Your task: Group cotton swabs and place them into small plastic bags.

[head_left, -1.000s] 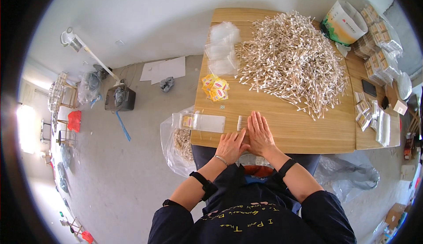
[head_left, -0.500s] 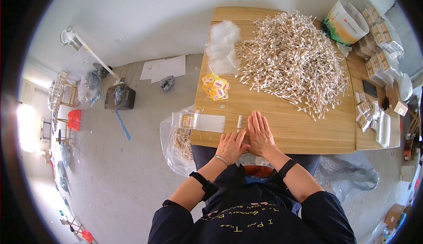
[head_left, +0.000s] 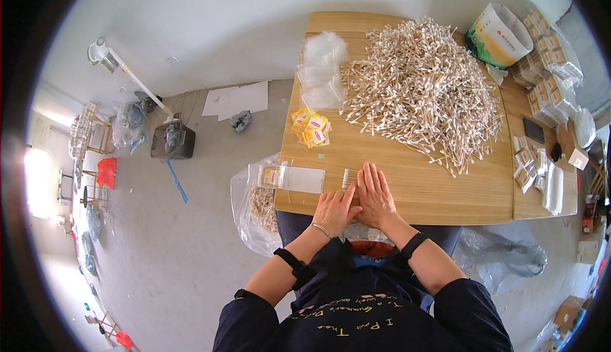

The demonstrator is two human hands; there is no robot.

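A small row of cotton swabs (head_left: 349,177) lies on the wooden table near its front edge, the white tips side by side and facing away from me. My right hand (head_left: 377,198) lies flat along its right side, fingers stretched out and covering part of it. At the near left end is my left hand (head_left: 333,209), its index finger extended to the swabs and its thumb close to the right hand. The lower ends of the swabs are hidden by the hands. To the left, a clear bag (head_left: 272,176) holds swabs and a yellow card, a white card (head_left: 305,179) beside it.
A large heap of loose cotton swabs (head_left: 426,91) covers the table's far side. Yellow cards (head_left: 312,128) and clear bags (head_left: 321,69) lie at left. A white bucket (head_left: 499,34), stacked packs (head_left: 554,97) and a phone (head_left: 533,130) stand at right. A plastic sack (head_left: 262,209) hangs below the left edge.
The view has shifted very slightly. Both hands stay at the row of swabs, nearly unmoved.
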